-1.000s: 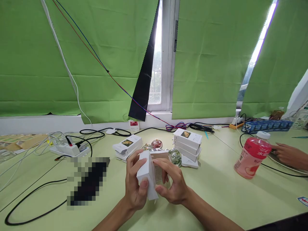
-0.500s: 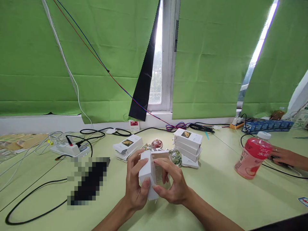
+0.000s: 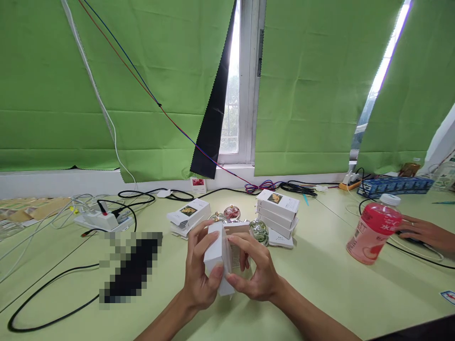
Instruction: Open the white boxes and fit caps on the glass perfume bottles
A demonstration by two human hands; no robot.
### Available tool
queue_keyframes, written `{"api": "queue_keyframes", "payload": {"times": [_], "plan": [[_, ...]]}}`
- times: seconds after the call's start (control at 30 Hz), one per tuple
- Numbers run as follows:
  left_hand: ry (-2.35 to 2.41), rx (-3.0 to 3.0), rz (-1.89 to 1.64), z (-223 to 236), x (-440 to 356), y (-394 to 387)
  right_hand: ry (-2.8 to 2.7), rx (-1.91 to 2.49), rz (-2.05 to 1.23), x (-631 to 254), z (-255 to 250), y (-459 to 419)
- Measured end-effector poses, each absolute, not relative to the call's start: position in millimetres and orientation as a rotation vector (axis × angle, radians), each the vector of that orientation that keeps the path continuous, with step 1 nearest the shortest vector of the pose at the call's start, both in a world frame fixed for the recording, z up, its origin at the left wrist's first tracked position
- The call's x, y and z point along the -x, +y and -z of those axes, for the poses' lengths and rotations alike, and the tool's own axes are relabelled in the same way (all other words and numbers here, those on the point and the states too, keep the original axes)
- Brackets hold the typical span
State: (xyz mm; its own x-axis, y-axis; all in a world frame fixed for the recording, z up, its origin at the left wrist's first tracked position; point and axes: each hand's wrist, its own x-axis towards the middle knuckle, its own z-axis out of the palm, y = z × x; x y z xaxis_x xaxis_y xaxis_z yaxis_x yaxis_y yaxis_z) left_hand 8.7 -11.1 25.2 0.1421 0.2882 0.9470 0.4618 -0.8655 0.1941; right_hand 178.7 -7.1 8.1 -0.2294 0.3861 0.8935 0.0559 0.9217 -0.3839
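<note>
A small white cardboard box (image 3: 214, 251) is held upright on its edge above the table. My left hand (image 3: 201, 270) wraps round its left side, thumb on the near face and fingers over the top. My right hand (image 3: 258, 270) is at the box's right side, its thumb and index finger curled against the edge there. Behind the right fingers shows a white cardboard flap (image 3: 237, 228); whether it belongs to the same box I cannot tell. Just beyond lie a round red ornament (image 3: 232, 212) and green round ornaments (image 3: 259, 232) in shiny wrapping.
White boxes with a flower picture are stacked at the right (image 3: 277, 208) and left (image 3: 192, 210). A pink drink bottle (image 3: 374, 232) stands right, near another person's hand (image 3: 426, 233). Left are a blurred dark object (image 3: 133, 270), a power strip (image 3: 103, 219) and cables.
The box has tilted very slightly to the left in my hands. Both hands keep nearly the same place and hold. The other person's hand has shifted slightly.
</note>
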Motion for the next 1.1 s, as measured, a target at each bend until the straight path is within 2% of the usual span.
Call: {"api": "queue_keyframes", "payload": {"times": [1.1], "plan": [[-0.774, 2.385, 1.911, -37, -11, -19, -1.787, 0.317, -0.318, -178, -8, -7]]}}
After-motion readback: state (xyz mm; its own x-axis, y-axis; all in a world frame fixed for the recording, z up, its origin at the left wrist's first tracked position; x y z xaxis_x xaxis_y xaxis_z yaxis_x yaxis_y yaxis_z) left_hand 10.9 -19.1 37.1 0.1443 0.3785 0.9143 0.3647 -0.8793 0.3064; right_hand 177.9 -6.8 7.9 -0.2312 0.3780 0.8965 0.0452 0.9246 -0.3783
